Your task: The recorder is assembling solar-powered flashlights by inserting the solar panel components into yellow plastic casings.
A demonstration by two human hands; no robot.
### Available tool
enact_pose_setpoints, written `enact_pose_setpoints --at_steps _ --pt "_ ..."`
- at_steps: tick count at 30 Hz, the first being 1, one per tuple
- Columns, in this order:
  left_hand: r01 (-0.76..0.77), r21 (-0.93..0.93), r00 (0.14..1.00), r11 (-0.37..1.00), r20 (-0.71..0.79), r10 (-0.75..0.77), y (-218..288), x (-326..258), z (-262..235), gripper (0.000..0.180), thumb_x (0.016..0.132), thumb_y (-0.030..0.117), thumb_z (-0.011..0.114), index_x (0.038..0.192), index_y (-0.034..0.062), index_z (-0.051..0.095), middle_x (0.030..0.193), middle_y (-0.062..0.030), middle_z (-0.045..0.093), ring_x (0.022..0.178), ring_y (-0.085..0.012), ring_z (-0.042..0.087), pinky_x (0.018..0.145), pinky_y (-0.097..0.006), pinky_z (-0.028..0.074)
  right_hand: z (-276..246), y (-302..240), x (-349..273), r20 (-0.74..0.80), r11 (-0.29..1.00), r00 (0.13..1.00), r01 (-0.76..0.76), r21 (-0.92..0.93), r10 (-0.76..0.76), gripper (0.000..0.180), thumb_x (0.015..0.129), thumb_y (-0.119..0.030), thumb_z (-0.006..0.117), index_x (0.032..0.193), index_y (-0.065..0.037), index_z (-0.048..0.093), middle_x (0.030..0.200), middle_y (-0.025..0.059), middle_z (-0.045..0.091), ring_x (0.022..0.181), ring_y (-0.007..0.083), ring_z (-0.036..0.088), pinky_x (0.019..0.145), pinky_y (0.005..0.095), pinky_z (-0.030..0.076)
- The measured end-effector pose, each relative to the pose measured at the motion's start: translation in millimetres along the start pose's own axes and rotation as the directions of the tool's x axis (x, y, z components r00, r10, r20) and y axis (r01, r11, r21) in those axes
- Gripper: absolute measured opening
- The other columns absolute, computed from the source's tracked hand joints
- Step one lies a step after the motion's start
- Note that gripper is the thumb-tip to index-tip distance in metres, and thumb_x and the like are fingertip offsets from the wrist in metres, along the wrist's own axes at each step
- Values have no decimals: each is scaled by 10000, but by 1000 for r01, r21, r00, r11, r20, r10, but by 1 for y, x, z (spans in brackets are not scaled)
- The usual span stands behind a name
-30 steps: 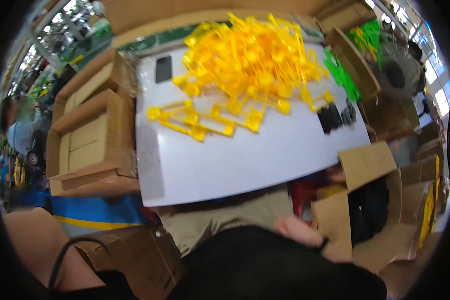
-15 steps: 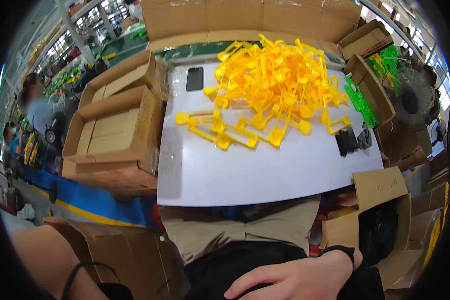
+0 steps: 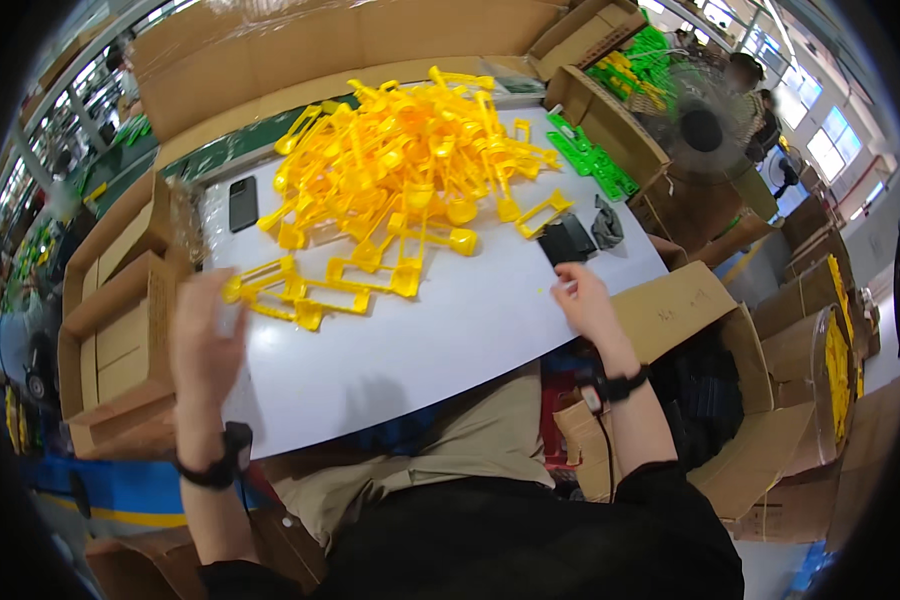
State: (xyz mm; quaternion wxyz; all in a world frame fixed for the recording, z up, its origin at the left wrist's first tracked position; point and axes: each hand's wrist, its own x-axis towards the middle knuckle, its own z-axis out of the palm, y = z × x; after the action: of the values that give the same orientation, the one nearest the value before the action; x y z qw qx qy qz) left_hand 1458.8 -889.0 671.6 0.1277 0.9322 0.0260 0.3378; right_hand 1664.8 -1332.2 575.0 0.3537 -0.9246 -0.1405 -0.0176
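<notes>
A large heap of yellow plastic frame-like parts (image 3: 410,150) lies on the white tabletop (image 3: 450,350). Several more of these yellow parts (image 3: 345,298) are spread in front of it. My left hand (image 3: 208,335), smeared by motion, is over the table's left edge, beside the leftmost yellow part; its fingers are too blurred to read. At the right, my right hand (image 3: 585,303) is just in front of a small stack of black pieces (image 3: 567,240), its fingers bent and slightly apart. Nothing shows between them. A crumpled dark grey piece (image 3: 607,224) lies beside the stack.
A black phone (image 3: 243,204) lies at the table's back left. Green plastic parts (image 3: 590,157) lie along the right edge. Cardboard boxes (image 3: 120,340) stand on the left, and an open carton (image 3: 745,360) is near my right arm. A fan (image 3: 700,128) stands beyond.
Both my hands have come up from below the table to its edges, left hand at left, right hand near the black pieces. The view has swung to the right and tilted.
</notes>
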Motion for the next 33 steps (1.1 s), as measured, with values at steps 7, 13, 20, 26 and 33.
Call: enact_pose_setpoints --at_steps 7,13,20,26,33 --pt "-92 267 894 959 446 -39 -52 -21 127 584 706 160 753 1235 43 535 1328 -142 501 1290 -335 410 1088 -486 298 -34 102 114 -343 953 939 -115 -281 12 371 830 -231 651 1111 -1 579 1071 184 583 1052 360 552 887 442 458" --pt "-78 253 879 964 474 -54 -8 -1 117 381 702 204 773 965 44 548 1115 -166 609 1120 -331 535 1010 -461 377 -50 138 137 -270 911 945 -266 -315 183 362 802 -258 709 1080 -41 625 1049 160 597 998 332 585 845 416 484" --pt "581 -545 799 605 240 -551 14 -22 122 319 872 194 687 1062 79 458 812 -84 564 620 -204 610 501 -282 495 -45 149 149 -296 991 951 -114 -75 87 267 752 -160 745 977 -37 670 882 137 671 846 290 657 761 388 513" --pt "652 -759 649 11 550 -526 91 -8 104 229 967 223 435 1143 89 375 908 -107 560 690 -219 631 589 -358 570 -70 142 127 -313 991 950 -62 -120 21 201 784 -144 706 930 -10 673 806 143 680 769 288 661 715 372 513" --pt "572 -801 676 -177 582 -452 113 8 126 226 937 184 476 1126 83 403 1026 -115 515 867 -257 606 752 -425 549 -82 41 100 -52 894 998 -1 448 28 201 853 -116 660 1019 -3 659 855 62 675 709 141 612 663 274 494"
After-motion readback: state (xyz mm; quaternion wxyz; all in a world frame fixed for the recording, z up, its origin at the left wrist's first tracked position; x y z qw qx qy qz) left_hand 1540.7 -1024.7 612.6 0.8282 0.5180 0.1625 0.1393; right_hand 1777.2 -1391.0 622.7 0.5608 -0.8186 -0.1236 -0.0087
